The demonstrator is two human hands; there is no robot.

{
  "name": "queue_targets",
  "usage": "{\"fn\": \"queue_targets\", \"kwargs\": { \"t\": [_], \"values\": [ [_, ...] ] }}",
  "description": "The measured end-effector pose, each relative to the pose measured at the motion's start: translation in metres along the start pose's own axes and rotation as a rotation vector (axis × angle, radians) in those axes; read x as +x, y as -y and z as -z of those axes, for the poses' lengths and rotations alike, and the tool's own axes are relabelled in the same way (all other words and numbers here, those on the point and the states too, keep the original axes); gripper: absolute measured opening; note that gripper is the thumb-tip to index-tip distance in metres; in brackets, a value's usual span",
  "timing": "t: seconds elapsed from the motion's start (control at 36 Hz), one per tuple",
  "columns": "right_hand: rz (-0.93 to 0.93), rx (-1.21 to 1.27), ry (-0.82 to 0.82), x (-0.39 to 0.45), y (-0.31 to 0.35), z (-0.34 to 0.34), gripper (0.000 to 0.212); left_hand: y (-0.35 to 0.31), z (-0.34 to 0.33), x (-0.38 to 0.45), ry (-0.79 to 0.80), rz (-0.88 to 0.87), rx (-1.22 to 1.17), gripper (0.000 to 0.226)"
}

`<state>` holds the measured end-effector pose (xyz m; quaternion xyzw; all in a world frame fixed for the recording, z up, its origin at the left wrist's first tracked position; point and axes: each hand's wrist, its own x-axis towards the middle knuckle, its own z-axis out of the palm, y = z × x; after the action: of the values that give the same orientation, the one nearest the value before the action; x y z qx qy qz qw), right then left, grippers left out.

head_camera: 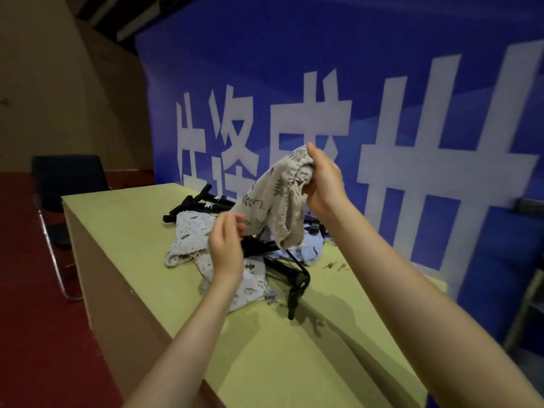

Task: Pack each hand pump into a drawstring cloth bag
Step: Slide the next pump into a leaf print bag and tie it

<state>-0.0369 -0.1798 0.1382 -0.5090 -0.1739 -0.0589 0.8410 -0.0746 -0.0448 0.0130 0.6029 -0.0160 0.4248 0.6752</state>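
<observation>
My right hand grips the gathered mouth of a beige leaf-print drawstring bag and holds it up above the table; the bag hangs down, bulging. My left hand hovers lower left of the bag with its fingers loosely curled, blurred, and I cannot tell whether it pinches a cord. Under the hands lie several pale printed cloth bags in a heap. Black hand pumps lie among them: one at the far side, another at the near side with its hose and handle sticking out.
The yellow-green table has its left edge near the pile. Small metal parts lie right of the heap. A black chair stands at the far left on the red floor. A blue banner hangs behind.
</observation>
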Motion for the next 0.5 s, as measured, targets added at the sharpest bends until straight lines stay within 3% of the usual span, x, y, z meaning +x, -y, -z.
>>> {"fn": "queue_targets", "kwargs": {
  "t": [0.14,0.36,0.5],
  "values": [
    [-0.038,-0.053,-0.004,-0.028,-0.026,0.026,0.032,-0.041,-0.041,-0.024,0.198,-0.133,-0.026,0.023],
    [-0.27,0.15,-0.156,-0.058,-0.086,0.091,0.039,0.025,-0.06,-0.054,0.279,0.2,0.087,0.022],
    [-0.264,0.165,-0.108,-0.045,-0.1,0.109,0.029,0.035,-0.063,-0.044,0.416,0.179,0.099,0.013]
  ]
}}
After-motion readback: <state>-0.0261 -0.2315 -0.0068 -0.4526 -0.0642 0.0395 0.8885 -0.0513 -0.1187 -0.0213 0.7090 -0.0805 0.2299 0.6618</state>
